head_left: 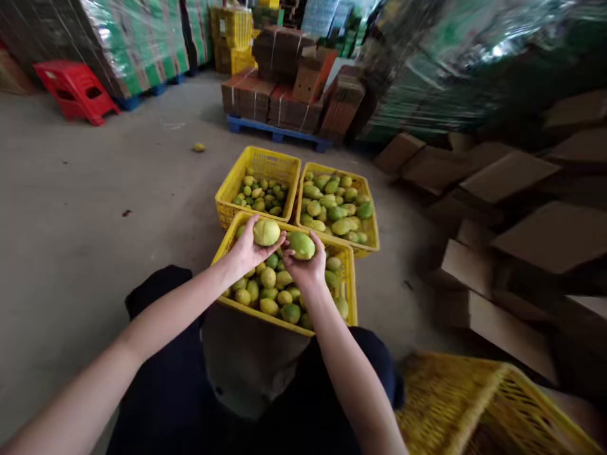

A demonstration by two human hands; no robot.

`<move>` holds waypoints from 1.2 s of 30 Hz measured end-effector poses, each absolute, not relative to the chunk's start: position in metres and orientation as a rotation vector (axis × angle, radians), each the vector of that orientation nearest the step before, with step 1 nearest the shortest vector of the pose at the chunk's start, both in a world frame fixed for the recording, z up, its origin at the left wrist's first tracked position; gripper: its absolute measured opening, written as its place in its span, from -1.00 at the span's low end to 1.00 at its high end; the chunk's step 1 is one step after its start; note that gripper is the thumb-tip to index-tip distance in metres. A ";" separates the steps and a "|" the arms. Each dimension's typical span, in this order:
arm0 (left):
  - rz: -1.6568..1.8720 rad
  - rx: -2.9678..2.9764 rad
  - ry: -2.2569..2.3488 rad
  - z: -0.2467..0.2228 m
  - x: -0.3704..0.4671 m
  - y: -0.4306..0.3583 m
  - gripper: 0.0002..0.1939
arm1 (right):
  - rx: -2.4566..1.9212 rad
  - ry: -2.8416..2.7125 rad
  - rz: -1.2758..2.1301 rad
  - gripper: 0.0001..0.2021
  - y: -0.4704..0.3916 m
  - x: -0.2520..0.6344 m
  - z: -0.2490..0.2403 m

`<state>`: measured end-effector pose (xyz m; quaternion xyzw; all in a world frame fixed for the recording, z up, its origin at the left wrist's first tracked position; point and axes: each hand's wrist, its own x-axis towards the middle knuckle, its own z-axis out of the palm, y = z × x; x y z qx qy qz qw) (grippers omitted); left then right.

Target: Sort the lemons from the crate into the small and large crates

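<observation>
Above the nearest yellow crate [351, 278], my left hand [250, 246] holds a pale yellow-green fruit [266, 232], its fingers curled under and around it. Close beside it, my right hand [306, 264] grips a greener fruit [301, 246]. The fingertips of both hands nearly meet; whether they touch is hard to tell. Many green and yellow fruits [268, 278] lie in the crate below. Behind it on the left, another yellow crate [227, 189] holds smaller fruits. The yellow crate at the back right [374, 227] is full of larger ones.
An upturned-looking yellow crate [455, 392] is at the lower right, near cardboard boxes [512, 177]. Flattened cartons lie on a blue pallet [275, 131] behind the crates. A red stool [78, 91] and a loose fruit [198, 147] are on the floor.
</observation>
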<state>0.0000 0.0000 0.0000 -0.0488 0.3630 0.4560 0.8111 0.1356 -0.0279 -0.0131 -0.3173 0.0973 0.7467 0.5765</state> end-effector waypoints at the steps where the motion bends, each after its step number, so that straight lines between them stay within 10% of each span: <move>1: 0.981 -0.103 0.780 0.000 0.001 0.000 -0.58 | -0.744 0.233 1.734 -0.81 -0.027 0.136 -0.014; 22: 0.845 0.473 0.540 -0.006 -0.007 -0.009 -0.82 | -0.680 -0.183 1.532 -0.83 -0.027 0.160 -0.016; 36: 0.925 1.057 0.653 -0.008 -0.008 -0.016 -0.34 | -0.616 -0.358 1.538 -0.73 -0.030 0.166 -0.012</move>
